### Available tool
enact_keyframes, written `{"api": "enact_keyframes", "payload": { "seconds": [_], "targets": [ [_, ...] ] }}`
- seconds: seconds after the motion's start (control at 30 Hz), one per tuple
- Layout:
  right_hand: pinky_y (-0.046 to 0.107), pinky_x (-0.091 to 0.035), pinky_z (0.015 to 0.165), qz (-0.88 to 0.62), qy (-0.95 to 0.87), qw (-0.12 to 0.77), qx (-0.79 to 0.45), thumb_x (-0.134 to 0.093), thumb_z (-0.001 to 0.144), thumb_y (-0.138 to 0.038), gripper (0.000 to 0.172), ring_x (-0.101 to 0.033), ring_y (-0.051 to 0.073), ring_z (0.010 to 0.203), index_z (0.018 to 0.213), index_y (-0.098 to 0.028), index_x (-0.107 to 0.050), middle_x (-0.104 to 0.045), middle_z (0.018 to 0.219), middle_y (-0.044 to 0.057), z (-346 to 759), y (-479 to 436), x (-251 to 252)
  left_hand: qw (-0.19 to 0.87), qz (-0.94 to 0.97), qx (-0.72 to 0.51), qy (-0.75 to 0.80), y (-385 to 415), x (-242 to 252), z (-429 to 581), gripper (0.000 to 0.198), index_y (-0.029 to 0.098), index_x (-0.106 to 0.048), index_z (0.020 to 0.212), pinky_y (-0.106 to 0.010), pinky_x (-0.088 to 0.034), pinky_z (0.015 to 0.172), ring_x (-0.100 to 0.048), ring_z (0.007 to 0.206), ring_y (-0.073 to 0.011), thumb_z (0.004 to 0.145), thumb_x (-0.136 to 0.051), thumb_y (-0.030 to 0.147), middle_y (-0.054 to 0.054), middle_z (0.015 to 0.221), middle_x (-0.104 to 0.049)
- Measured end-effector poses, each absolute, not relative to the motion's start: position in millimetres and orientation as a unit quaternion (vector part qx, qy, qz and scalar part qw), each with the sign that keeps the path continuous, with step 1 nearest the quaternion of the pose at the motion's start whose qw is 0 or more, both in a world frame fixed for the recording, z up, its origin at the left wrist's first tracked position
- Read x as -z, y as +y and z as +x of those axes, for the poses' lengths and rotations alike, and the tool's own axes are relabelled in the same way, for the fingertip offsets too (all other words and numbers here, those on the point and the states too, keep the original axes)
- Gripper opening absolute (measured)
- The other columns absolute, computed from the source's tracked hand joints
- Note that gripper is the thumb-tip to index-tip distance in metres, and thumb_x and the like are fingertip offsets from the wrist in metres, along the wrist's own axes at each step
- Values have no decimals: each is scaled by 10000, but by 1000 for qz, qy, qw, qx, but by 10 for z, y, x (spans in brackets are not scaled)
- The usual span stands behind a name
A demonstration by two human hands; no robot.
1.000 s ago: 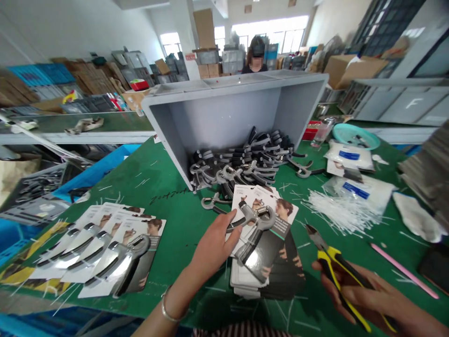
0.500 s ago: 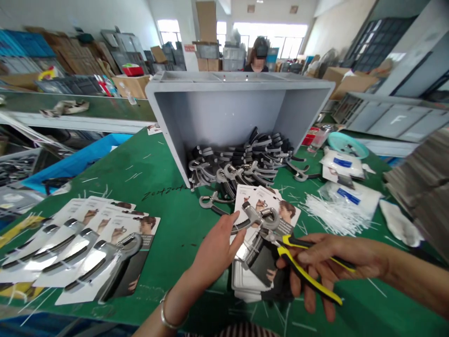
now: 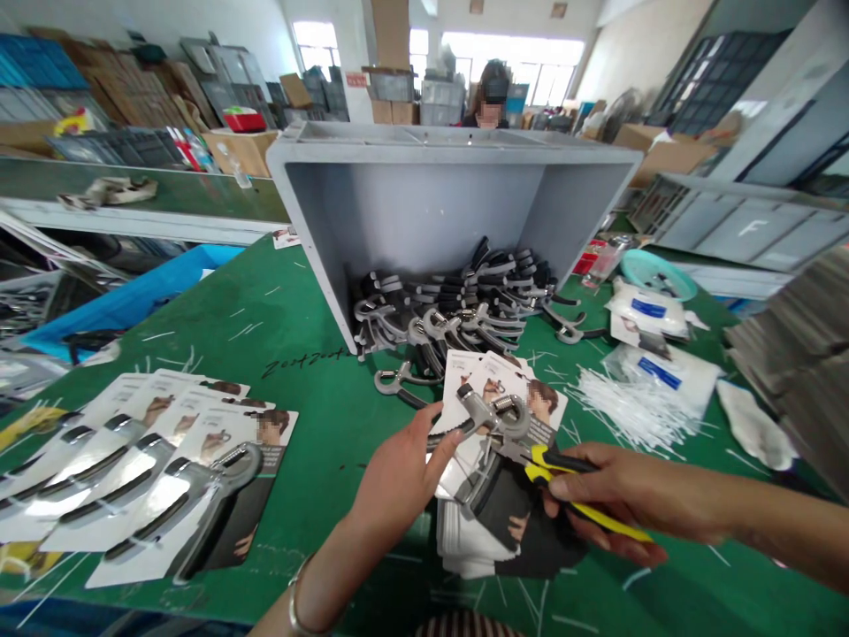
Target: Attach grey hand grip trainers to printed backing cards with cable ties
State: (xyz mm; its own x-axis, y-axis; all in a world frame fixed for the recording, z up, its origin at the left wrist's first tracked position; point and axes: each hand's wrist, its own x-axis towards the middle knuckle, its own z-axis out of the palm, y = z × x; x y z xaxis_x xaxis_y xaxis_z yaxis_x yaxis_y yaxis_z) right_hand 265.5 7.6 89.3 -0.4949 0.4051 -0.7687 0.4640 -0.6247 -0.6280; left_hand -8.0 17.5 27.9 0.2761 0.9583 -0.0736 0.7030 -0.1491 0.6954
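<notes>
L hand [image 3: 401, 464] held grip trainer [image 3: 476, 407] on card stack [image 3: 464, 541] nr front edge of desk [image 3: 318, 460]; R hand [image 3: 607, 495] gripped blk/yellow pliers [image 3: 540, 462], tips nr trainer; four carded trainers [image 3: 142, 478] lay twd front L corner

Right hand [image 3: 616, 500] shifted from beside the card stack [image 3: 461, 541] to its edge, pliers [image 3: 540, 462] advanced to the hand gripper [image 3: 474, 407], handles drawn closer together, previously spread fingers now curled.
</notes>
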Motion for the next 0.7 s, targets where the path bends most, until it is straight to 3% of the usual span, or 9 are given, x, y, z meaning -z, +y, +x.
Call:
{"api": "enact_keyframes", "payload": {
  "seconds": [0.1,0.17,0.23,0.3,0.37,0.47,0.57,0.7],
  "targets": [
    [241,-440,481,551,660,39,509,-545,906,-382,202,-568,142,532,929,-183,-562,-619,700,26,2595,2,-879,335,713,-200,583,223,-339,-122,473,188,-615,1153,-365,-473,748,-677,872,-292,917,-491,579,-112,963,-727],
    [299,-472,620,546,764,48,341,-589,851,-257,103,-638,208,706,918,-179,-583,-665,813,78,2592,-21,-900,378,693,-238,567,256,-329,-153,410,198,-636,978,-289,-427,623,-646,721,-232,870,-565,587,-49,772,-692],
    [329,-478,689,540,784,40,304,-583,864,-258,112,-654,238,792,944,-181,-600,-678,865,96,2619,-59,-922,456,639,-281,552,272,-298,-176,381,196,-603,882,-247,-390,544,-605,617,-183,833,-625,574,-7,676,-646],
    [308,-493,655,540,729,3,420,-539,931,-380,213,-658,213,743,979,-181,-597,-677,865,91,2650,-146,-914,542,554,-318,547,258,-273,-177,373,194,-567,873,-224,-373,477,-568,535,-148,807,-668,547,16,652,-630],
    [292,-517,630,500,606,-63,616,-502,955,-497,346,-672,192,713,1060,-176,-580,-683,905,96,2656,-286,-855,593,462,-366,548,221,-269,-138,375,194,-548,900,-206,-343,409,-524,472,-122,799,-685,529,36,634,-608],
    [301,-539,722,358,389,-169,832,-561,941,-485,427,-706,199,815,1221,-163,-558,-706,989,124,2556,-548,-677,613,350,-482,519,150,-297,8,345,181,-552,938,-195,-339,380,-476,458,-98,851,-640,503,51,629,-566],
    [292,-513,814,259,248,-249,900,-669,882,-385,420,-705,201,906,1202,-118,-620,-717,998,140,2317,-753,-455,628,294,-559,455,83,-342,212,304,161,-573,1012,-203,-429,485,-542,573,-101,897,-613,439,16,758,-627],
    [285,-518,757,187,188,-313,912,-653,859,-403,436,-724,223,836,1129,-60,-656,-726,923,177,2001,-794,-225,645,268,-594,400,-15,-403,419,266,166,-567,1071,-220,-481,660,-637,749,-124,930,-594,390,-29,934,-696]
  ]
}}
